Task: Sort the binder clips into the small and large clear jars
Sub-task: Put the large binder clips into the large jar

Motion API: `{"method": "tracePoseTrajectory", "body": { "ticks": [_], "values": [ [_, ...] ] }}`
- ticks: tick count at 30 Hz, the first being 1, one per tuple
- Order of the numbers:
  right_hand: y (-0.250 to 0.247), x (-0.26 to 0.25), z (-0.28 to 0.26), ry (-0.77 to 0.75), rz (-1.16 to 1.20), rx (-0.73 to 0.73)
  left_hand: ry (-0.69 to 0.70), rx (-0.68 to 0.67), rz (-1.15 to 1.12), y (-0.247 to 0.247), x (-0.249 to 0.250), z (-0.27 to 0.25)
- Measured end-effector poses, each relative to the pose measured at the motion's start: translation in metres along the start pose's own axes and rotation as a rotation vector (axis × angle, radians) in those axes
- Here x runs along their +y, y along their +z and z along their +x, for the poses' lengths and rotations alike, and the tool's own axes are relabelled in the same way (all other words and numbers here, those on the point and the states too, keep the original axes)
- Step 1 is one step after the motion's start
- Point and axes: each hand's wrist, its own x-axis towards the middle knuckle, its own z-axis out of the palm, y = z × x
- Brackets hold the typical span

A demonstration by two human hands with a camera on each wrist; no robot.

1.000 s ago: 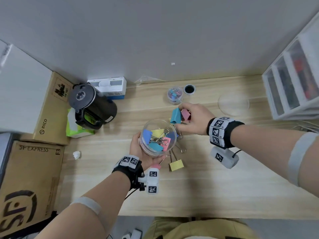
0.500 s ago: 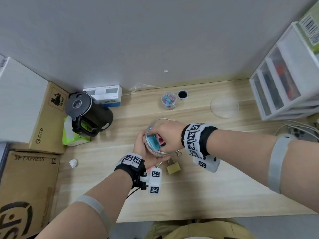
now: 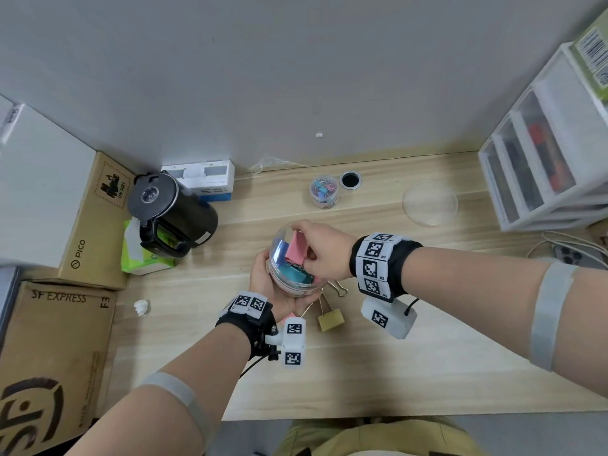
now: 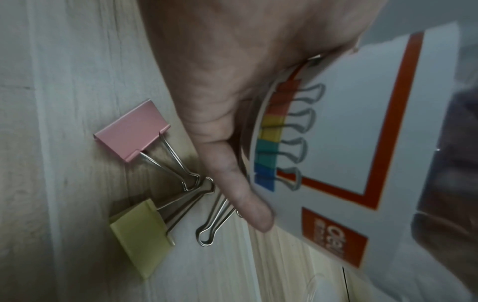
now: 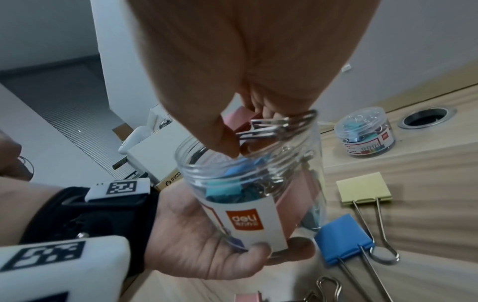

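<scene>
Mid-sort, most of it looks done. Left hand (image 3: pixel 279 291) has its grip wrapped round the large clear jar (image 3: pixel 292 287), lifted off the bench (image 3: pixel 427 357) and tilted toward the right hand. Fingers curl under the labelled wall, thumb along the side in the left wrist view.

Right hand (image 3: pixel 324 250) is at the jar mouth, grip pinched on a pink binder clip (image 3: pixel 296 250) by its wire handles. The right wrist view shows the handles between the fingertips and the clip body just over the rim, not yet released.

Done so far, as a judgement:
- large jar already holds several big clips, blue and teal ones visible through the wall
- small clear jar (image 3: pixel 324 192) stands at the back of the bench near the cable hole (image 3: pixel 350 180), full of small coloured clips; no small clips visible loose on the bench

Left to do:
- drop the pink clip in hand
- loose large clips on the bench just beside the jar: yellow clip (image 5: pixel 364 188), blue clip (image 5: pixel 344 239), a second pink clip (image 4: pixel 131 132)
- a further set of wire handles lies near these in the wrist views; cannot tell whether it belongs to another clip
- clear round lid (image 3: pixel 430 203) lies well apart to the right; whether capping is part of the job, cannot tell

So roughly four large clips to go, this one included.
</scene>
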Motion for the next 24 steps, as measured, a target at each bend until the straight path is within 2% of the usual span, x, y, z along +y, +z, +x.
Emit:
{"method": "tracePoseTrajectory", "body": {
  "ticks": [3, 5, 11, 15, 17, 20, 22, 24],
  "values": [
    [0.004, 0.002, 0.007, 0.021, -0.004, 0.147, -0.031, -0.027, -0.002, 0.001, 0.000, -0.001],
    [0.006, 0.004, 0.010, 0.021, -0.034, 0.183, -0.053, -0.033, 0.006, 0.001, -0.002, -0.002],
    [0.012, 0.006, 0.011, -0.005, -0.300, 0.127, -0.068, -0.046, 0.003, 0.000, -0.008, -0.004],
    [0.009, 0.007, 0.009, -0.091, -0.474, 0.109, -0.087, -0.058, 0.018, -0.002, -0.008, -0.005],
    [0.004, 0.007, 0.006, -0.168, -0.431, 0.136, -0.088, -0.063, 0.009, -0.006, -0.007, -0.005],
    [0.000, 0.012, 0.002, -0.277, -0.194, 0.294, -0.060, -0.041, 0.014, -0.015, -0.004, -0.002],
    [-0.002, 0.018, 0.005, -0.268, -0.073, 0.415, -0.041, -0.042, 0.005, -0.022, -0.002, -0.001],
    [-0.006, 0.027, 0.011, -0.173, -0.003, 0.503, -0.034, -0.038, -0.028, -0.032, 0.001, -0.002]
  ]
}}
